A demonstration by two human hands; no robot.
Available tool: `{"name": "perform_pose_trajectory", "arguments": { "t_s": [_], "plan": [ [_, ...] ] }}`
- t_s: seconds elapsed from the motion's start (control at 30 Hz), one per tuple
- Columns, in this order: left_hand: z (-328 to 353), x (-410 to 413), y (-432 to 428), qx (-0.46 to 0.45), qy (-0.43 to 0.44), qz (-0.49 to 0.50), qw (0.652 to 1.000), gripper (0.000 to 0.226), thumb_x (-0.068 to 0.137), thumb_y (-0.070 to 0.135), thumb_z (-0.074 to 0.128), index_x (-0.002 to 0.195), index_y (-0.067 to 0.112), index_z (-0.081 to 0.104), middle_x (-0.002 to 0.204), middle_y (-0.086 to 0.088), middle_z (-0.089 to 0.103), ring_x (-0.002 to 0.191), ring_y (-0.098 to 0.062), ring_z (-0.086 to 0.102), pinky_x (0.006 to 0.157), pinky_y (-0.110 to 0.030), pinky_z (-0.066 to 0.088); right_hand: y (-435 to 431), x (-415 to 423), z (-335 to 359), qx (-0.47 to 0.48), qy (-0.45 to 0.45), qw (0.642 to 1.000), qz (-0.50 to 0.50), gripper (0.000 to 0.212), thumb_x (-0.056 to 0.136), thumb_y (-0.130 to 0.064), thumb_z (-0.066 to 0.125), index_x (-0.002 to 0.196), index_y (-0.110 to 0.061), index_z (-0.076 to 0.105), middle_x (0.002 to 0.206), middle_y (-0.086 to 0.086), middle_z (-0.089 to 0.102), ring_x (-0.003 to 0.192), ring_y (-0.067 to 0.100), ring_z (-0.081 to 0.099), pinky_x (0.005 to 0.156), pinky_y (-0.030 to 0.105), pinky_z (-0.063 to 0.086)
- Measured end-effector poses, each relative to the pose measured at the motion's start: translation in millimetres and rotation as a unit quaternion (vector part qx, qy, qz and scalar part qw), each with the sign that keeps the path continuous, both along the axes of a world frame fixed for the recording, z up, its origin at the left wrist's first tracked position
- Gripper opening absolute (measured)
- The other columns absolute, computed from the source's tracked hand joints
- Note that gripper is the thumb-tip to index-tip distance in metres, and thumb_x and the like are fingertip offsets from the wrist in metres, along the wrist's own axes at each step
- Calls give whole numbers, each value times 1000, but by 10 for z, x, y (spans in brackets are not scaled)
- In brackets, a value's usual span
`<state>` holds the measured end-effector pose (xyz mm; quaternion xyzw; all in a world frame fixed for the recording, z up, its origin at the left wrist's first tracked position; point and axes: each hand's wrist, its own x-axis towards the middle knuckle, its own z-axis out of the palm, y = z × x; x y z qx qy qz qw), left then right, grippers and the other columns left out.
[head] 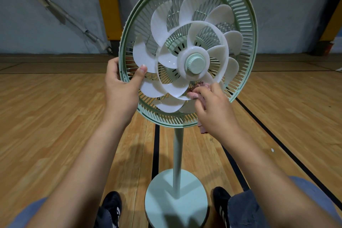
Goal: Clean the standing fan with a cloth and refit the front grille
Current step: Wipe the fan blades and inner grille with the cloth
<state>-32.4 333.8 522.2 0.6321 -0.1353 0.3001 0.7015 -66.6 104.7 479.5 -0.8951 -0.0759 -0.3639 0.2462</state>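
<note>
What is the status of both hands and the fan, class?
Left hand grips pale green rear grille rim. Right hand presses pink cloth on white translucent blades. Front grille off, unseen.

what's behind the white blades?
Behind the blades sits the green rear grille, with the vented motor housing at its centre. The motor itself is covered.

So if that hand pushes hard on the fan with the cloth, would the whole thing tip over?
Probably it could wobble. The fan is top-heavy: a wide head on a thin pole over a fairly small round base. The left hand gripping the rear grille rim likely steadies it while the right hand wipes with the cloth.
</note>
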Motion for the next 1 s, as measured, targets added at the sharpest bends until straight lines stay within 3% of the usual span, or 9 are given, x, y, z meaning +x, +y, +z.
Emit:
{"name": "perform_pose_trajectory", "arguments": {
  "t_s": [0.13, 0.2, 0.33, 0.53, 0.63, 0.7, 0.73, 0.8, 1.0],
  "plan": [
    [-8, -18, -24, 9, 0, 12, 1000, 26, 98, 26, 79, 115, 32, 60, 103, 16, 76, 100, -9, 75, 86, -32, 64, 63, -13, -25, 15, 28, 999, 30, 19, 105, -27, 48, 114, -33, 64, 103, -14, 35, 68, 18, 62, 42, 38, 57],
    [-5, -24, -32, 7, 3, 14, 1000, 26, 98, 25, 79, 114, 33, 60, 106, 13, 76, 101, -11, 75, 88, -36, 64, 81, 5, -34, 57, 37, 996, 58, 20, 106, -28, 49, 114, -35, 66, 103, -13, 38, 68, 14, 61, 35, 26, 51],
    [-4, -32, -55, 10, 5, 18, 1000, 27, 99, 24, 78, 116, 31, 59, 108, 11, 75, 103, -12, 74, 92, -39, 64, 151, 96, -14, 111, 70, 989, 73, 21, 107, -32, 54, 117, -34, 72, 106, -9, 48, 94, -5, 55, 66, 9, 44],
    [12, -43, -53, 5, 14, 22, 1000, 26, 99, 24, 77, 118, 27, 59, 108, 11, 74, 103, -12, 74, 93, -41, 64, 168, 112, 39, 149, 96, 980, 87, 19, 104, -27, 61, 113, -36, 75, 100, -9, 50, 95, -1, 53, 75, 10, 35],
    [13, -55, -46, 8, 17, 22, 1000, 26, 99, 24, 77, 119, 26, 60, 110, 8, 75, 105, -14, 74, 95, -44, 63, 128, 54, 42, 130, 71, 985, 91, 21, 102, -26, 64, 112, -39, 77, 100, -5, 53, 93, 3, 56, 76, 17, 42],
    [11, -62, -42, 5, 18, 20, 1000, 28, 99, 23, 77, 122, 24, 60, 111, 8, 76, 105, -14, 74, 95, -44, 63, 90, 7, 39, 121, 55, 987, 94, 23, 102, -26, 63, 109, -42, 78, 98, -5, 50, 85, 6, 60, 59, 29, 55],
    [7, -64, -37, 4, 19, 18, 1000, 29, 99, 23, 77, 122, 24, 60, 111, 8, 76, 105, -14, 75, 95, -44, 63, 68, -6, 40, 115, 52, 988, 91, 24, 102, -26, 62, 108, -42, 79, 97, -7, 48, 79, 9, 61, 45, 33, 55],
    [4, -65, -27, 4, 22, 13, 1000, 29, 99, 23, 77, 123, 24, 61, 111, 8, 76, 105, -14, 75, 95, -45, 63, 4, -8, 51, 84, 40, 993, 71, 24, 100, -27, 60, 109, -39, 79, 97, -9, 44, 71, 13, 61, 36, 34, 52],
    [-1, -50, -21, -3, 33, 6, 999, 28, 99, 20, 76, 121, 30, 61, 118, 3, 76, 110, -18, 74, 98, -49, 62, -171, 24, 43, -28, -43, 998, -32, 33, 97, -15, 65, 124, -30, 76, 104, 2, 48, 98, 22, 48, 75, 43, 50]
  ]
}}
